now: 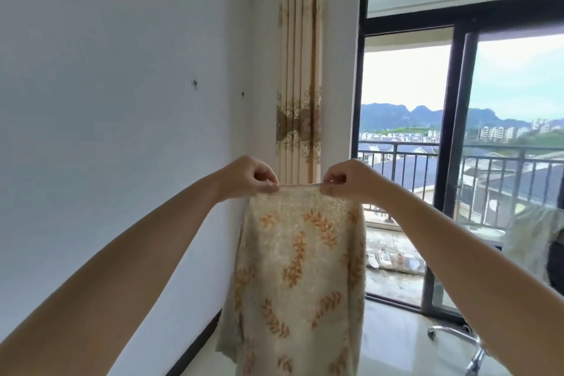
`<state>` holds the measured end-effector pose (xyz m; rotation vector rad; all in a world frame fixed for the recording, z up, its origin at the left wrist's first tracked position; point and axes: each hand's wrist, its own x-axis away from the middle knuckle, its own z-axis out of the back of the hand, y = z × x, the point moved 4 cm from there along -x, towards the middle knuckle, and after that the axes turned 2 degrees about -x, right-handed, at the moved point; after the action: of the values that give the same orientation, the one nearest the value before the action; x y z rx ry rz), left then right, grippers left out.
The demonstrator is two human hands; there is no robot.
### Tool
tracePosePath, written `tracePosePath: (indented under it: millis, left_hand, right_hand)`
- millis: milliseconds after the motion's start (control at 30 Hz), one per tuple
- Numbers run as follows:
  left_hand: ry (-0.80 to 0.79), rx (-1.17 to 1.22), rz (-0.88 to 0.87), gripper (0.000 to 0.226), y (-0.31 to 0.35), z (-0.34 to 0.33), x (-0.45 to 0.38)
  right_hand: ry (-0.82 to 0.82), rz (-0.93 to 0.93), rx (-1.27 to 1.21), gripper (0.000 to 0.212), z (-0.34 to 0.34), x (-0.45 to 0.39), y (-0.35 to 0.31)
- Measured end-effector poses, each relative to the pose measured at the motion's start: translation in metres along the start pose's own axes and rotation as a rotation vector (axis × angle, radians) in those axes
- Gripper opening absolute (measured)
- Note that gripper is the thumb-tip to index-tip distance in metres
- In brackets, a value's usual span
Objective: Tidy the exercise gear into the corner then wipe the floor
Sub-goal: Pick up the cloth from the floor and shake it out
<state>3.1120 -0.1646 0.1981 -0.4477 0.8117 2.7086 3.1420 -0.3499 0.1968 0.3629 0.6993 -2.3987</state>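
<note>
Holding cloth (300, 268) up near the curtain (300, 70): I see left hand (248, 178) and right hand (346, 180) pinching its top edge. Looks light, limp, drapey; corner grips suit it.

The cloth (300, 281) looks coarse and loosely woven (leaf motifs stitched in orange); the floor (393, 342) is glossy tile, the wall (122, 85) matt painted plaster.

Cloth (300, 278) before curtain (300, 70), window (457, 131) right.
</note>
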Motion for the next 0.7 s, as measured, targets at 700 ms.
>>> tracePosePath:
  millis: [700]
  left_hand:
    - [0.486,-0.883,0.278,0.022,-0.239,-0.029,-0.422]
  right_hand:
    - [0.145,0.400,0.055,0.027,-0.117,-0.499,0.223]
